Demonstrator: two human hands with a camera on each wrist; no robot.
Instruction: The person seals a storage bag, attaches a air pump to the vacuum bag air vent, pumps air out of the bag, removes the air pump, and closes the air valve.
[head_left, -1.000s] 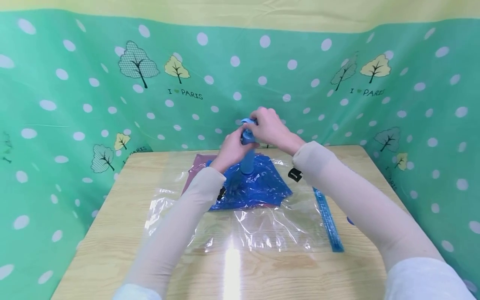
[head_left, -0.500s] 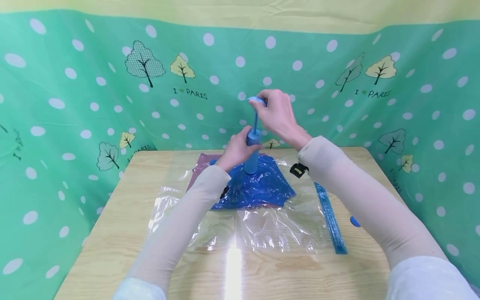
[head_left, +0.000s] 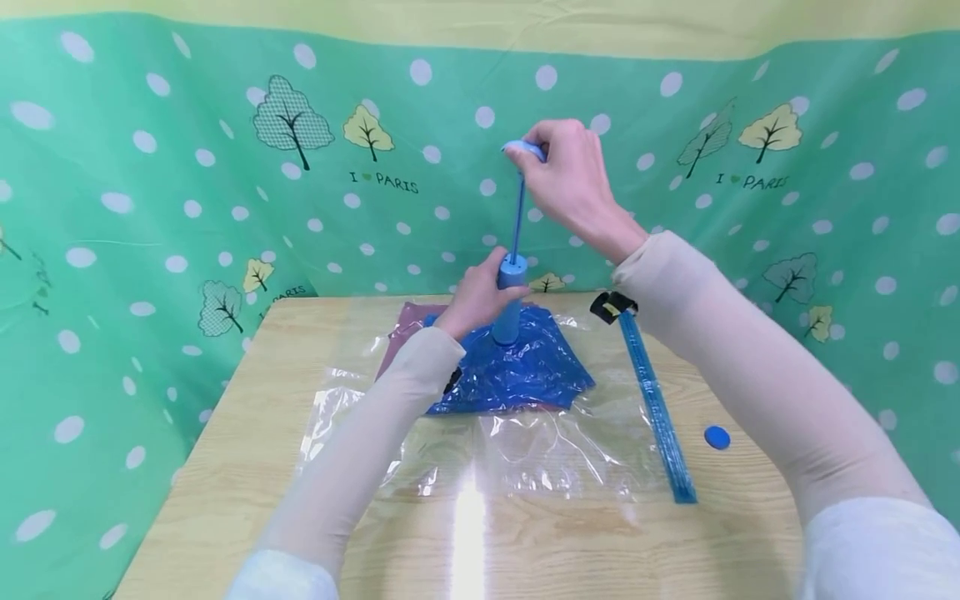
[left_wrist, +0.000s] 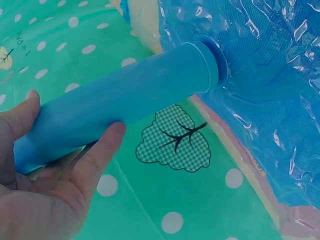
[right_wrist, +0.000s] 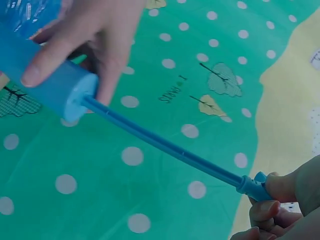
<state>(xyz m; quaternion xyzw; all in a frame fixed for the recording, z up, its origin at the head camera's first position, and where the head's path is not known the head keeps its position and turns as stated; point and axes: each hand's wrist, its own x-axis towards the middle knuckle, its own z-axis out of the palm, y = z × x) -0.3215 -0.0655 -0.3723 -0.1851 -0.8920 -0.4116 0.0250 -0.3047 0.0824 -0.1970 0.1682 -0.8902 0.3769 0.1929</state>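
Note:
A blue hand pump [left_wrist: 130, 90] stands nearly upright, its lower end on the round valve of a clear plastic storage bag [head_left: 540, 467]. Folded blue fabric [head_left: 540, 379] lies under the plastic, with pink fabric [head_left: 402, 327] at its left side. My left hand [head_left: 480, 296] grips the pump's barrel near the top, thumb and fingers on opposite sides. Well above it, my right hand [head_left: 573, 175] grips the pump's handle [right_wrist: 254, 189]. Between the hands a long stretch of the thin blue rod [right_wrist: 165, 146] shows, slightly bowed in the right wrist view.
A ribbed blue strip [head_left: 658, 417] lies along the bag's right side on the wooden table [head_left: 585, 550]. Farther right rests a small round blue cap [head_left: 717, 437]. A green dotted curtain [head_left: 187, 167] hangs behind the table and along both sides.
My right hand has risen with the handle, from just over the barrel to far above it, drawing the rod out. My left hand keeps its grip on the barrel.

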